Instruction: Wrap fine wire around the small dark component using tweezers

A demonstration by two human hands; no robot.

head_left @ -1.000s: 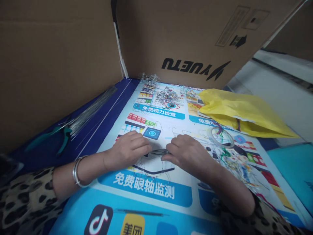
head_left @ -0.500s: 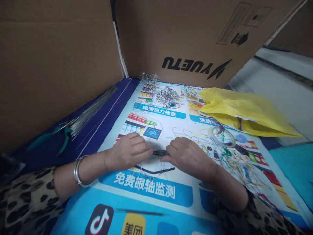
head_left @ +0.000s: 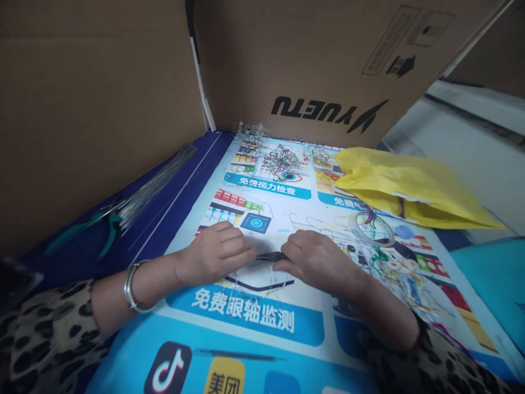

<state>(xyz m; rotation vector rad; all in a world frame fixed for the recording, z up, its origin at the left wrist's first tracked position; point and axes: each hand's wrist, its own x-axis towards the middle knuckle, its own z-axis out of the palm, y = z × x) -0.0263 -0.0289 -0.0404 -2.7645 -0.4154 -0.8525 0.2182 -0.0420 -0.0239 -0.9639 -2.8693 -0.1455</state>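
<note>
Over the printed poster, my right hand is closed around needle-nose pliers, whose dark jaws point left. My left hand is closed in a pinch right at the tips of the jaws; what its fingers hold is hidden. Thin wire pieces show below the hands, and I cannot tell whether any run into the fingers. More bent wires with coloured threads lie tangled farther back on the poster.
Cardboard panels stand behind and at the left. On the left lie a bundle of straight wires and teal-handled pliers. A roll of clear tape and a yellow bag sit at the right. Dark thin rods lie in front.
The pliers and my right hand have shifted very slightly to the right. My left hand stays nearly in place.
</note>
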